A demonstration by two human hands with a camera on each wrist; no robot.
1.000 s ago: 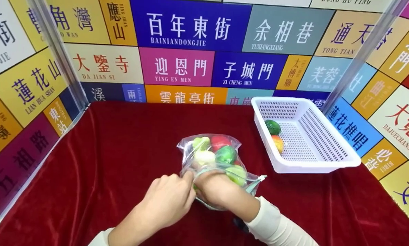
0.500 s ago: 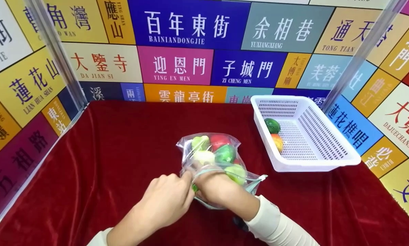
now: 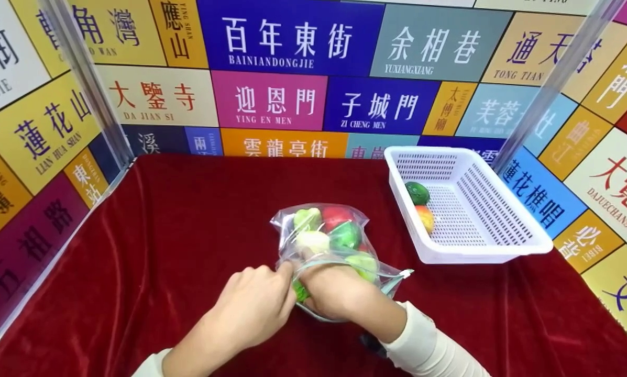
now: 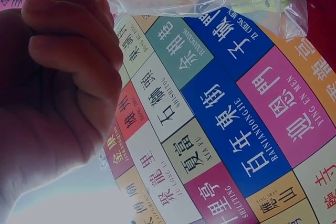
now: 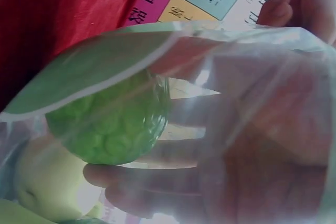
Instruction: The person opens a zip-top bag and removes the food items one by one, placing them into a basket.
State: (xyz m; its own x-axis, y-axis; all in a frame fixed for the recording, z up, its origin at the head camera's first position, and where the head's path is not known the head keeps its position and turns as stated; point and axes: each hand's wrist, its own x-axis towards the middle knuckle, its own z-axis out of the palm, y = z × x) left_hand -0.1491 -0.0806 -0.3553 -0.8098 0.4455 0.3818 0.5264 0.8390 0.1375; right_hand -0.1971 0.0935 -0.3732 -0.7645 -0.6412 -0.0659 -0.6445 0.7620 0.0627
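1. Clear zip bag (image 3: 328, 238), lower centre of the frame, on the red table (image 3: 177, 220): five or so toy fruits remained inside.
2. White basket (image 3: 502, 246), right of centre: two fruits, one green (image 3: 417, 192), one orange-red (image 3: 425, 217); judged early in unloading.
3. Left hand (image 3: 255, 306): fingers pinched the bag's mouth.
4. Right hand (image 3: 339, 293): inside the bag, fingers curled around a bumpy green fruit (image 5: 113, 124).

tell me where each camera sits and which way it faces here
Head: worn on the head, looking forward and down at the left hand, right hand, clear bag and white basket; both forearms show.
Left wrist: on the left wrist, looking past the curled fingers up at the bag's rim and the sign wall.
Right wrist: on the right wrist, looking into the bag at a green fruit.
All three share the bag.
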